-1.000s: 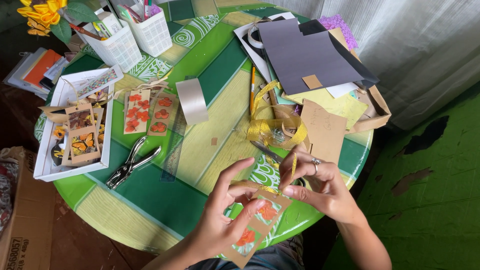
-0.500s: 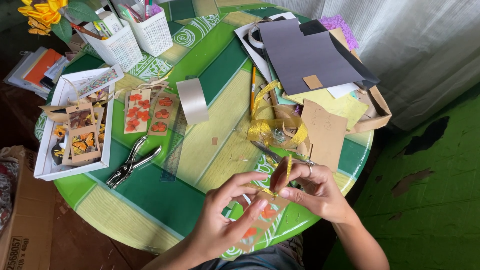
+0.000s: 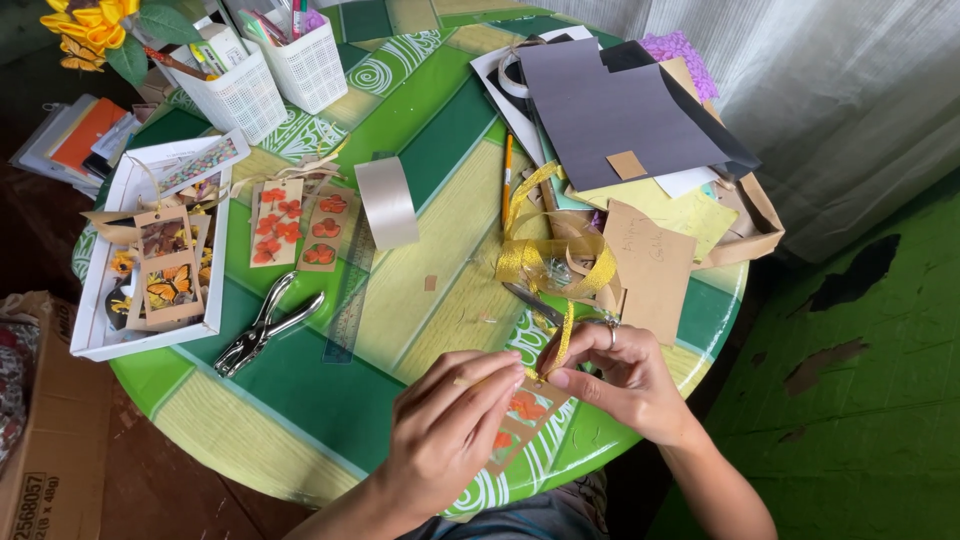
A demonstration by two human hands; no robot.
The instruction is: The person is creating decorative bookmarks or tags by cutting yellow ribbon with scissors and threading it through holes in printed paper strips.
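Observation:
Near the front edge of the round green table (image 3: 330, 400), my left hand (image 3: 450, 430) and my right hand (image 3: 620, 385) meet over a brown paper tag with pressed orange flowers (image 3: 520, 415). Both hands pinch a thin gold ribbon (image 3: 562, 345) at the top of the tag. The ribbon runs up from my fingers toward a loose gold ribbon coil (image 3: 545, 260) lying further back. My left hand hides the lower part of the tag.
A metal hole punch (image 3: 262, 325), a clear ruler (image 3: 350, 310), a tape roll (image 3: 388, 200) and two flower tags (image 3: 295, 220) lie at mid-table. A white tray of tags (image 3: 150, 260) sits left, white baskets (image 3: 270, 70) behind, dark and brown papers (image 3: 620, 110) at right.
The flower tag has moved up from below the table edge onto the table. Both hands have closed together at its top, on the gold ribbon.

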